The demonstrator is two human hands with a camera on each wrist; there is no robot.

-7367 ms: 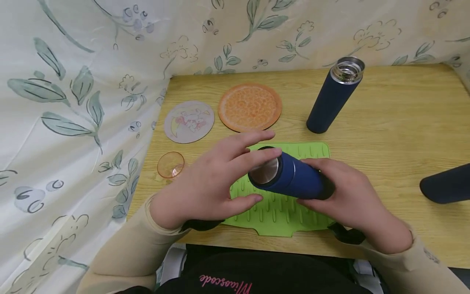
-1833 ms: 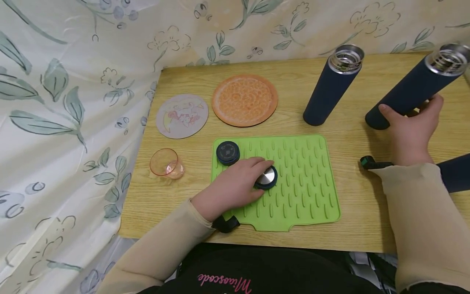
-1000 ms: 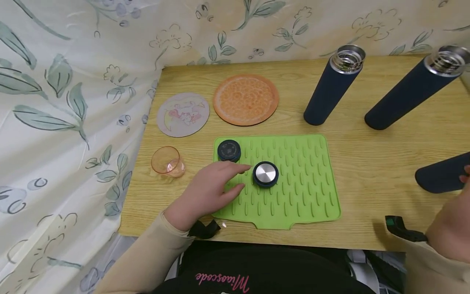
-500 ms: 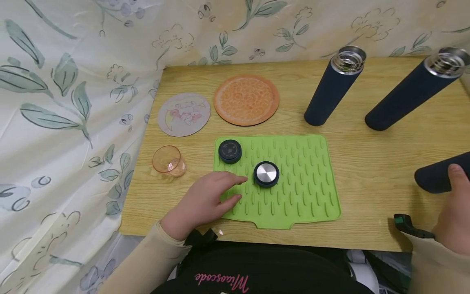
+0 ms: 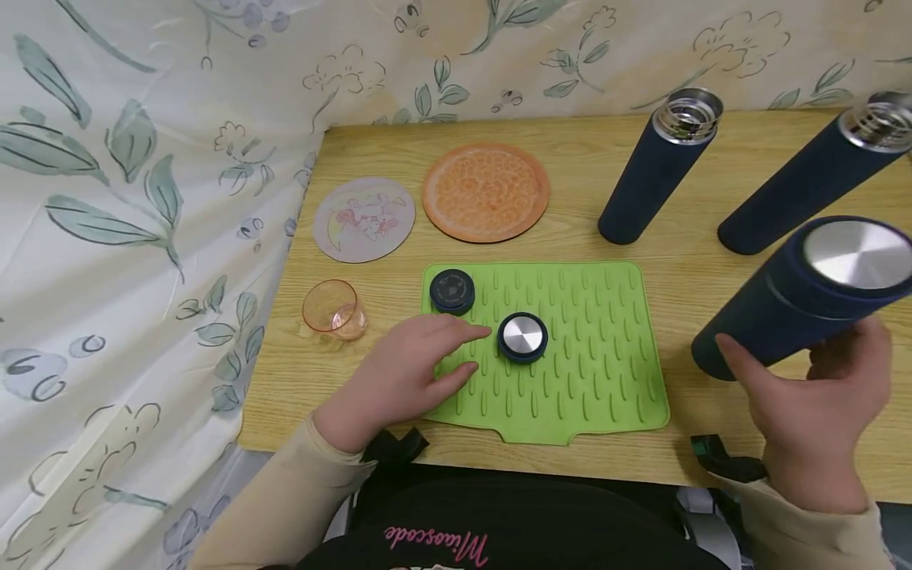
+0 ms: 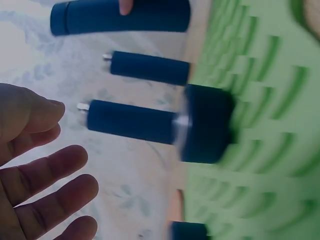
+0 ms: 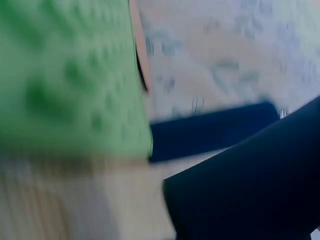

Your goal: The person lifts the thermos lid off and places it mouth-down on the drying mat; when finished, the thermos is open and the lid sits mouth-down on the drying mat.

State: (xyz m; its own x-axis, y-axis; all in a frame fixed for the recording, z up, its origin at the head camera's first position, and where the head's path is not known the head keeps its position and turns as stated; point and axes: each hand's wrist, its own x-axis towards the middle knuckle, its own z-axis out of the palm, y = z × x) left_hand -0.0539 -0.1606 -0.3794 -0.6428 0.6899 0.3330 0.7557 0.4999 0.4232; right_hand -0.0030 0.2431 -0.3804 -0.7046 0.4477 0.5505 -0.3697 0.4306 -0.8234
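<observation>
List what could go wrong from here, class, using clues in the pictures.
The capped bottle in the right hand might knock over the rightmost open bottle, which stands just beyond it. The left hand is close to the silver-topped lid and could nudge it across the mat. The glass could tip if the left arm swings outward.

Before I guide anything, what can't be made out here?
Head: most fingertips of the right hand, behind the navy metal-topped cylindrical flask.
Head: rim's end of the rear-right navy cylindrical steel-mouthed bottle, cut off by the right edge.
Left wrist: rest of the left hand, cut off by the left edge.
Right wrist: ridges of the green rubbery mat, blurred.
</observation>
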